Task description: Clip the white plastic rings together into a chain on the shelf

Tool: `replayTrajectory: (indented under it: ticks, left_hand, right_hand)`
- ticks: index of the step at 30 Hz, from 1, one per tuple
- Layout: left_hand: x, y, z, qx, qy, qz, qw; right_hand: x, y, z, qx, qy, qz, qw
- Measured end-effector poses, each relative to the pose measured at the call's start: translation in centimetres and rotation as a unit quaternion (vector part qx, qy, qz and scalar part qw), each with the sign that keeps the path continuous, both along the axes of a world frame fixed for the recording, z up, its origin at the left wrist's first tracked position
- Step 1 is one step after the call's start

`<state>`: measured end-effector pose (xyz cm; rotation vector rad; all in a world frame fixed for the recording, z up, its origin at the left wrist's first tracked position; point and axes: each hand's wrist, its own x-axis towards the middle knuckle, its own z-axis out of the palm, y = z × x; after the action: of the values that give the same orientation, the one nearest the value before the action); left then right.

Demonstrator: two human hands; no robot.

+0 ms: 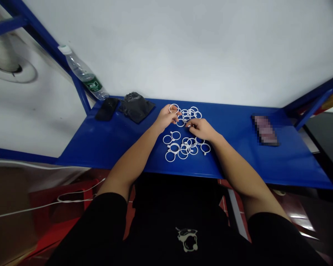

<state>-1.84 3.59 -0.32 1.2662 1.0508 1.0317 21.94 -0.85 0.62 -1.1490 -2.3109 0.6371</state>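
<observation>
Several white plastic rings lie in two loose groups on the blue table (105, 144): a far group (191, 112) and a near group (183, 147). My left hand (166, 117) pinches one white ring (174, 108) at the far group's left edge, lifting it slightly. Beside it, my right hand (201, 128) rests between the two groups, fingers curled and pinched at a ring from the far group; what it grips is too small to be sure of.
A black pouch (135, 106) and a dark phone (107, 108) lie at the table's back left. A clear water bottle (84, 74) leans on the blue frame there. A blurred flat object (265, 130) lies to the right. White wall behind.
</observation>
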Motion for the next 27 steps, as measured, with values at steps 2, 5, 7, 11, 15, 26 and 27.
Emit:
replayTrajectory:
  ticks: [2, 5, 7, 11, 15, 26, 27]
  left_hand:
    - [0.2, -0.1, -0.3, 0.01, 0.012, 0.001, 1.0]
    - [0.4, -0.2, -0.6, 0.016, 0.02, 0.007, 1.0]
    - [0.6, -0.2, -0.8, 0.032, 0.021, 0.019, 0.999]
    - [0.7, 0.0, -1.2, 0.091, 0.037, 0.057, 0.994]
    - [0.6, 0.3, -1.9, 0.137, 0.075, 0.093, 0.983]
    - [0.5, -1.1, -1.1, 0.275, 0.233, 0.078, 0.929]
    - [0.5, -1.2, -1.0, 0.282, 0.243, 0.076, 0.925]
  right_hand:
    - [0.1, 0.1, -0.2, -0.01, 0.017, -0.016, 1.0]
    - [0.2, 0.2, -0.5, -0.023, 0.041, -0.026, 0.999]
    - [0.2, 0.3, -0.5, -0.031, 0.051, -0.029, 0.998]
    - [0.3, 0.2, 0.0, -0.048, 0.061, -0.03, 0.997]
    - [0.3, 0.1, 0.3, -0.059, 0.065, -0.028, 0.996]
    - [0.4, 0.4, 0.1, -0.048, 0.057, -0.026, 0.997]
    - [0.5, 0.4, 0.1, -0.048, 0.053, -0.024, 0.997]
